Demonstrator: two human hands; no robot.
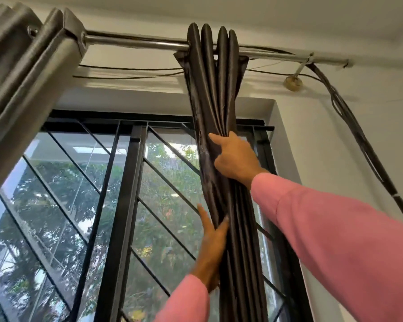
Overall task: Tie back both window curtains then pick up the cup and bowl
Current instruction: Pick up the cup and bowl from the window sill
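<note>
The right curtain, dark brown and glossy, hangs bunched into tight folds from a metal rod. My right hand grips the bunch high up, with fingers wrapped round its right side and the index finger lying across the front. Lower down, my left hand presses flat against the left side of the folds with straight fingers. The left curtain, grey-brown, hangs gathered at the far left of the rod. No cup or bowl is in view.
A black window grille with diagonal bars covers the glass behind the curtains. Loose cables run along the wall under the rod and down the right side. A round wall fitting sits near the rod's right end.
</note>
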